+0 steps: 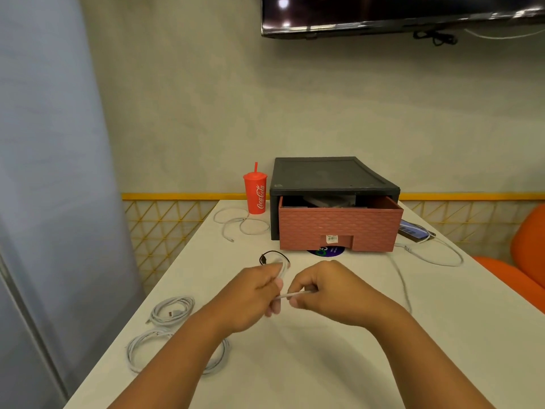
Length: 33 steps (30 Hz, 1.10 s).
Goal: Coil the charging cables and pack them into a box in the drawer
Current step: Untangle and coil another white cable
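My left hand [256,293] and my right hand [330,287] meet over the middle of the white table [324,364]. Both pinch one white charging cable [295,295], a short stretch of it spanning between them. A small loop of it rises above my left hand. Two coiled white cables lie at the near left, one smaller [172,311] and one larger [138,349] partly under my left forearm. A black cable [272,255] lies just beyond my hands. The black drawer unit [333,175] stands at the back, its reddish drawer [339,228] pulled partly out, with a box dimly visible inside.
A red cup with a straw [256,193] stands left of the drawer unit, with a loose white cable [239,224] beside it. A phone [414,230] with another white cable [433,255] lies to the right. Orange seats [525,261] sit past the table's right edge.
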{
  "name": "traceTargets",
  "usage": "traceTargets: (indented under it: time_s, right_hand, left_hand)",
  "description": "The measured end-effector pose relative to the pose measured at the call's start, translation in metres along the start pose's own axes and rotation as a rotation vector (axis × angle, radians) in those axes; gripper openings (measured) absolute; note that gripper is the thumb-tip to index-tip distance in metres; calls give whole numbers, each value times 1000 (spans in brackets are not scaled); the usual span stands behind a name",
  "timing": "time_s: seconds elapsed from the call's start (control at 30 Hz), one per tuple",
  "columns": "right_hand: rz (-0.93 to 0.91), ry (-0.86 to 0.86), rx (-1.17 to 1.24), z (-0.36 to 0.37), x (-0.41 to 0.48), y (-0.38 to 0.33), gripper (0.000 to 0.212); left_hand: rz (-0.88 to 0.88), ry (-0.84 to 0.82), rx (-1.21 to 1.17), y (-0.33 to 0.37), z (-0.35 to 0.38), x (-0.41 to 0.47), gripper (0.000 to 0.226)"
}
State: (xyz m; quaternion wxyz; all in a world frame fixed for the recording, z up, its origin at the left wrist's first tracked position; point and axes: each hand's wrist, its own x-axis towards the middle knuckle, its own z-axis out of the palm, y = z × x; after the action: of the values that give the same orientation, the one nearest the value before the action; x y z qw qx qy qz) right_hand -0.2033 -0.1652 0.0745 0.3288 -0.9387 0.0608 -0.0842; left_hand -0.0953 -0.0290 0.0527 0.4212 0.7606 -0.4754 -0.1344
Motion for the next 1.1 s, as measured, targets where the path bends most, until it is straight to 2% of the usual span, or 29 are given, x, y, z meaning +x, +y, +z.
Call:
traceTargets:
  time_s: [0.07,0.13,0.23,0.37,0.5,0.6,0.7,0.8,0.83,0.9,0.97,1.1]
  right_hand:
    - [8,65,66,-6,-1,2,3]
    - [8,137,148,-10,0,4,8]
    - [-16,219,293,-13,1,7,9]
    - [-34,331,411,-14,4,13,9]
    - [-17,459,412,-16,7,24,14]
    - [60,525,346,-18,8,37,15]
    - [147,638,300,-22,7,53,13]
    - [202,705,276,-22,3,62,13]
    - [206,669,215,-20,3,64,13]
    - [230,485,41,-17,3,65,11]
    - [264,228,-118,-15,3,62,13]
    - [186,-141,-219,-6,2,46,12]
  left_hand:
    - [-57,-54,-225,3,0,-1,23]
    - [-91,-76,-417,6,0,-2,24]
    - [-129,-104,-602,10,-2,-7,34]
    - [-145,-99,-954,8,-5,-10,16]
    - [-145,-130,-1298,0,-10,-10,40]
    - [-127,-36,-1470,-6,-15,-9,43]
    - [-33,28,-1632,-22,-22,-8,36]
    - [-11,178,-1734,-35,-29,-8,38]
    - [-22,231,-1750,-35,-30,-7,41]
    - [-48,341,-1784,-30,-30,-6,39]
    - [-101,498,-1761,-24,-31,-2,9]
    - [-112,666,-1662,-22,-39,6,29]
